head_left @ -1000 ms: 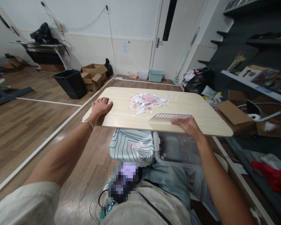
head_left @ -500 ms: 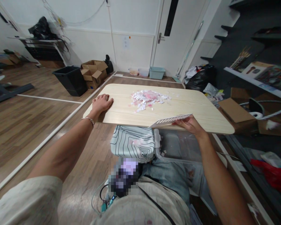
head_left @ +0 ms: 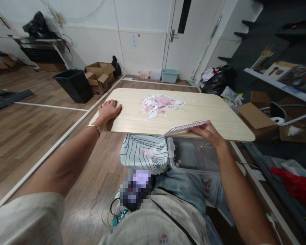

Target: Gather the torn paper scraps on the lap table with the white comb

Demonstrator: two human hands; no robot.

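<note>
A pile of white and pink paper scraps (head_left: 162, 104) lies in the middle of a pale wooden table (head_left: 219, 112). My left hand (head_left: 109, 110) rests flat on the table's near left corner, fingers stretched out. My right hand (head_left: 206, 132) grips a flat white slotted panel (head_left: 185, 127) at the table's near edge, tilted with its left end touching the tabletop. Below the table a clear plastic bin (head_left: 193, 158) stands by my knees, next to a cushion with a black line pattern (head_left: 142, 154).
A black bin (head_left: 75, 85) and open cardboard boxes (head_left: 99, 76) stand on the floor at the left. A black rubbish bag (head_left: 218, 83), boxes and shelves crowd the right side. A white door (head_left: 186, 37) and a teal tub (head_left: 169, 75) are behind the table.
My right hand has lifted the slotted panel from lying flat on the table to a tilt at the near edge. The left hand has stayed in place.
</note>
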